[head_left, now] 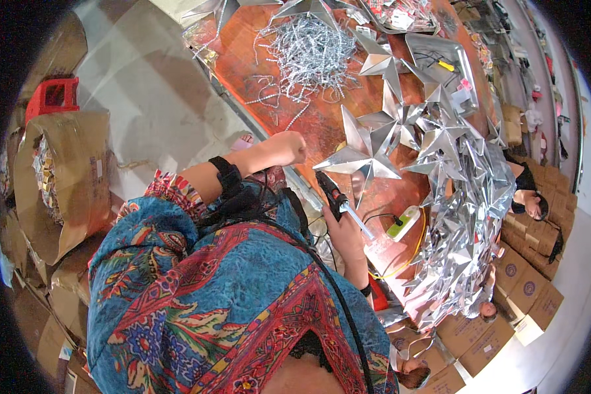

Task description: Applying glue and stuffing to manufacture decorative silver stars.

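With the right hand (343, 231) wrapped round the black glue gun (331, 190) at mid-frame, and the left hand (287, 148) curled, whether on anything I can't tell, I'd steady the central silver star (363, 156) before squeezing.

Cannot see into curled left hand (287, 149). Cannot see whole glue gun (333, 194), partly hidden inside the right hand (345, 234).

You have a red plastic object (36, 102) at ten o'clock, an open cardboard box (79, 187) at nine, and brown cartons (486, 348) at four.
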`<state>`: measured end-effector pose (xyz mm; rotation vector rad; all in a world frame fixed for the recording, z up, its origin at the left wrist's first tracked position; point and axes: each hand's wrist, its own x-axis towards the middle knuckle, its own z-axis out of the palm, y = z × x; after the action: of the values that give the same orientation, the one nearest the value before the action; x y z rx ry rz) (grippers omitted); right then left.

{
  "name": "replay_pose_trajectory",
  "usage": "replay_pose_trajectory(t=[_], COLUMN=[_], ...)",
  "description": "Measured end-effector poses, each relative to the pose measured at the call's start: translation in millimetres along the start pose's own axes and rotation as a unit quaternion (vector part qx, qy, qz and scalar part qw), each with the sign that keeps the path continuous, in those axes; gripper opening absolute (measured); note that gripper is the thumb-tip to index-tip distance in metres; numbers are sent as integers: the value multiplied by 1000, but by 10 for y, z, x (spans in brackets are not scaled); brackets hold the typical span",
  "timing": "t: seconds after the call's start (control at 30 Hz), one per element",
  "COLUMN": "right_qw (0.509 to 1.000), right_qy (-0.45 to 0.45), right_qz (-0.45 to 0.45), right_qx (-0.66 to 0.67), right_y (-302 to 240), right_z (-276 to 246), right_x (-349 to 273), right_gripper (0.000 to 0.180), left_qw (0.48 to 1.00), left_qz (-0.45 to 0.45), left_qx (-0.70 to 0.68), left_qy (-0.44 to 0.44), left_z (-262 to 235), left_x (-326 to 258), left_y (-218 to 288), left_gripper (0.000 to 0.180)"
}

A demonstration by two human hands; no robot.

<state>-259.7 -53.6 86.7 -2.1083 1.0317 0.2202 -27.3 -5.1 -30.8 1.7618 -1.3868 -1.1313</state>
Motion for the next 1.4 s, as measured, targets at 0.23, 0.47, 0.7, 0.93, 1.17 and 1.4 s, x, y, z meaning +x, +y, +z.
replay_pose_trajectory(t=[0.23, 0.47, 0.7, 0.93, 1.17, 1.4], right_qw=[995, 997, 996, 996, 993, 997], right_qy=[69, 57, 51, 54, 73, 47], right_qz=[-72, -52, -66, -62, -90, -58], right_qx=[-15, 0, 8, -30, -23, 12], right_y=[77, 87, 15, -10, -7, -89], right_z=[83, 78, 51, 40, 26, -6], right_x=[18, 30, 45, 49, 55, 41], right_gripper=[31, 32, 29, 26, 26, 33], left_qw=[1000, 1000, 999, 999, 975, 923], left_qz=[2, -14, -23, -30, -75, -160], left_qx=[1, -13, -26, -29, 30, 115], left_qy=[13, 12, 6, 33, 207, 331], left_z=[-6, 55, 64, -48, -454, -681], left_x=[-19, 45, 78, 36, 114, 156], left_y=[25, -42, -82, 11, -143, -410], left_gripper=[21, 19, 20, 22, 18, 33])
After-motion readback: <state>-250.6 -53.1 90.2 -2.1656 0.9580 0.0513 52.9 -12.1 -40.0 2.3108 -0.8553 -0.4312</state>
